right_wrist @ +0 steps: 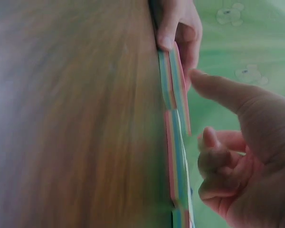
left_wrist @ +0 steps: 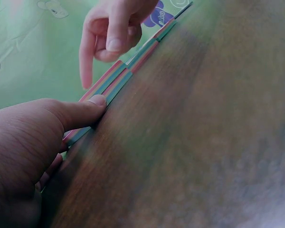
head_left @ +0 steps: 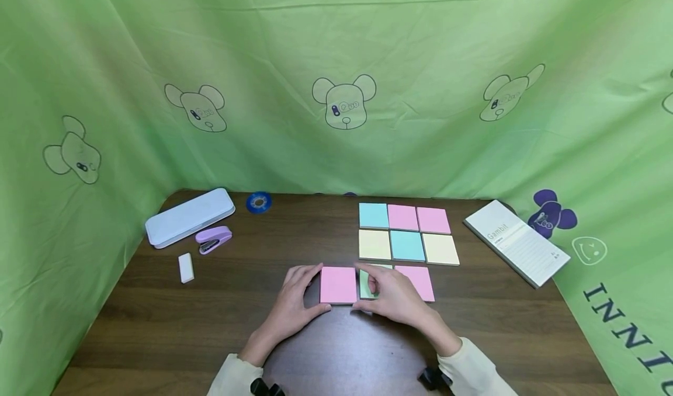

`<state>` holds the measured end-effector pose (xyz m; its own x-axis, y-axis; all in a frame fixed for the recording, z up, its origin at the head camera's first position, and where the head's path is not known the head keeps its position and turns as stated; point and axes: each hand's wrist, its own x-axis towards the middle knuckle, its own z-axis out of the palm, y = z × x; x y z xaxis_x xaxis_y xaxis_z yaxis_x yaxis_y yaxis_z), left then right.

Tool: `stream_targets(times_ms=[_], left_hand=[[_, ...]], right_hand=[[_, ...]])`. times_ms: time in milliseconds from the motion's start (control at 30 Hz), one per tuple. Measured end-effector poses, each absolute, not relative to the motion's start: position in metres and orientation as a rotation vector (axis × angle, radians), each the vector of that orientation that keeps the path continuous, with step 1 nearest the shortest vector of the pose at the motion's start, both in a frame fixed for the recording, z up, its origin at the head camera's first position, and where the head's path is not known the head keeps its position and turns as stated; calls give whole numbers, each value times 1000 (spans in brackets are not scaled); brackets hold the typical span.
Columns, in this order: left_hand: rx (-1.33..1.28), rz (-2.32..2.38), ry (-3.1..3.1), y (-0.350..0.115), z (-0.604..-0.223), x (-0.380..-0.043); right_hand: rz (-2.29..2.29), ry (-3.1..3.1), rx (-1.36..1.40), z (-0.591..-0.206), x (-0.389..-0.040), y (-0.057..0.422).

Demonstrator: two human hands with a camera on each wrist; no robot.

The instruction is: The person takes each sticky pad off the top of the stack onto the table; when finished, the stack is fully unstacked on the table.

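Note:
My left hand (head_left: 290, 304) holds a pink-topped sticky note pad (head_left: 338, 285) at its left side, thumb at the near edge and fingers at the far edge. In the right wrist view it lies on another multicoloured pad (right_wrist: 166, 80), the upper one jutting out to one side. My right hand (head_left: 398, 298) hovers by the right corners, thumb and index finger spread, other fingers curled in and holding nothing. Beneath that hand is a green-topped pad (head_left: 366, 286), partly hidden; beside it lies another pink pad (head_left: 417, 282).
Behind the hands lie two rows of sticky note pads, among them a blue one (head_left: 407, 246). A notepad (head_left: 517, 243) lies at the right. On the left are a pencil case (head_left: 190, 218), purple stapler (head_left: 214, 238), white eraser (head_left: 186, 268) and blue tape roll (head_left: 259, 202). Green cloth surrounds the table.

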<state>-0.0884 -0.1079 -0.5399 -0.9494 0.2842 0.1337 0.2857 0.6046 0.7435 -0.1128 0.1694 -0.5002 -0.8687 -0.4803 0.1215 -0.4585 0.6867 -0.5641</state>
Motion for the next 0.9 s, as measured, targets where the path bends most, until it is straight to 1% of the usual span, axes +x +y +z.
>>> stream_targets(times_ms=[233, 467, 900], left_hand=[[-509, -1315, -2803, -108, -540, -89], [-508, -1334, -2796, -109, -539, -88], [-524, -1336, -2767, -108, -540, -88]], right_hand=[[-772, 2905, -728, -503, -117, 154], [-671, 2967, -756, -505, -116, 149], [-896, 2901, -684, -496, -120, 164]])
